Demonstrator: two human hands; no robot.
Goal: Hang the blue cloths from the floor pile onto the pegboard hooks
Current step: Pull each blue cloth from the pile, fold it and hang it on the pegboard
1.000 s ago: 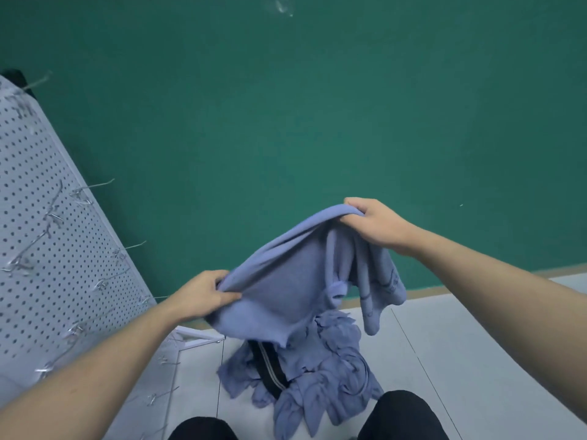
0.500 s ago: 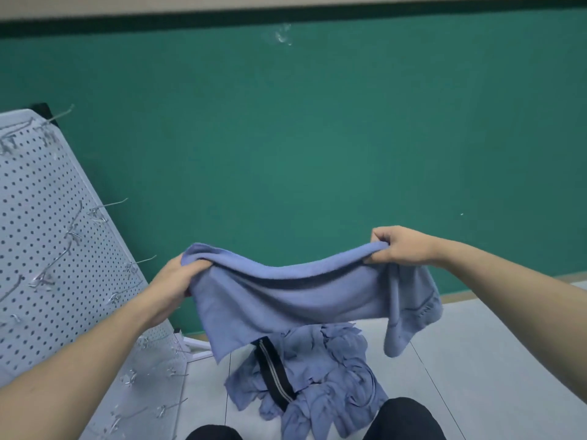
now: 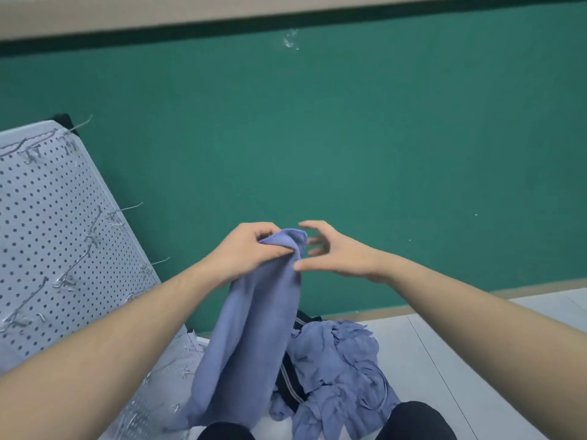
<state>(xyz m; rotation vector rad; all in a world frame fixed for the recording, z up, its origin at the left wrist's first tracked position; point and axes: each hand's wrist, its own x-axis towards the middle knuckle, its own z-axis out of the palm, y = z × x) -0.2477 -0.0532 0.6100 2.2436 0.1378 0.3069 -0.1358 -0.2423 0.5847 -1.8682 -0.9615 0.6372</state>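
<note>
One blue cloth (image 3: 254, 338) is off the floor and hangs doubled in front of the person, its gathered top edge raised to about hand level and its lower end trailing down near the knees. The left hand (image 3: 251, 252) pinches that top edge between curled fingers and thumb. The right hand (image 3: 333, 250) is just beside the same edge with fingers spread and relaxed; it grips nothing.

The floor pile (image 3: 336, 369) of blue cloths lies on the pale floor (image 3: 476, 360) directly below, with a dark striped item partly buried in it. Several cloths appear to remain there.

The pegboard (image 3: 47, 236) leans at the left. Its visible hooks (image 3: 155, 263) carry no cloth.

Assessment: the task is at an early stage. No cloth is hung in view; one is in hand, ready for transfer to a hook.
</note>
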